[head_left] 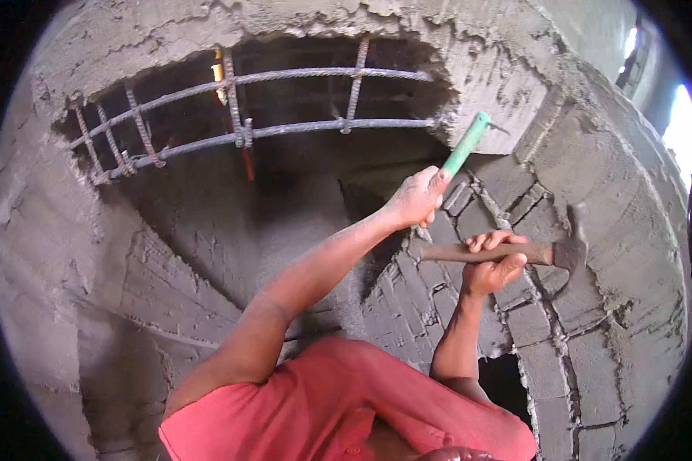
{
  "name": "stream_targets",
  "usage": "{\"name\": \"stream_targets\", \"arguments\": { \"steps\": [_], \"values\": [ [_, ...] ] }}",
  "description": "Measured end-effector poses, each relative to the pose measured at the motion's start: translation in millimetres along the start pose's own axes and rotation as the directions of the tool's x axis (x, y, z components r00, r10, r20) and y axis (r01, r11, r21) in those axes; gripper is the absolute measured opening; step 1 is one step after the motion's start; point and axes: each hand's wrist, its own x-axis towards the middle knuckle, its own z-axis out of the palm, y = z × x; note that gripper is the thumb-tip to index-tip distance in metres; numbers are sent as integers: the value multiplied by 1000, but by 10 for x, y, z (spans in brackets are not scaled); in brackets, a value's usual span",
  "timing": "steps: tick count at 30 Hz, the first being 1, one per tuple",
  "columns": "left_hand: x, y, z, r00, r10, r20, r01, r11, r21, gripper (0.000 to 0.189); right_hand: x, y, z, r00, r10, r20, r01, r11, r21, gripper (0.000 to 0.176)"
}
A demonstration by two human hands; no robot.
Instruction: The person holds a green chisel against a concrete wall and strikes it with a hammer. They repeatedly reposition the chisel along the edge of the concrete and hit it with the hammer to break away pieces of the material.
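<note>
Near the rebar grid (pixel 296 130), a green-handled tool (pixel 464 147) is clenched by the left hand (pixel 419 201), a hammer (pixel 567 255) by the right hand (pixel 494 274); firm grips and clear fingers are advised.

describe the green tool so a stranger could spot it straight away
Find the opening crossed by steel bars. By its lower right corner, the left hand grips a slanted tool. Its green handle sets it apart from the brown-handled hammer.
</note>
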Motion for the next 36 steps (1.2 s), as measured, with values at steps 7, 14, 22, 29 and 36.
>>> {"name": "stream_targets", "arguments": {
  "steps": [7, 14, 22, 29, 36],
  "values": [
    [546, 37, 148, 978, 38, -204, -44, 999, -23, 56, 668, 579, -305, 986, -76, 151, 48, 982, 182, 43],
    [634, -19, 142, 847, 361, -390, -127, 850, 510, 53, 1011, 455, -113, 957, 289, 30, -247, 866, -436, 34],
    [-133, 107, 377, 922, 133, -365, -191, 973, -128, 32, -383, 269, -818, 880, 460, 116, -426, 874, -235, 42],
    [59, 194, 234, 868, 340, -362, -280, 937, 209, 46, 22, -369, -203, 932, 319, 173, -278, 934, -223, 47],
    [146, 538, 75, 805, 484, -344, -362, 859, 361, 56, -684, -134, -150, 982, 165, 93, -178, 971, 162, 63]
  ]
}}
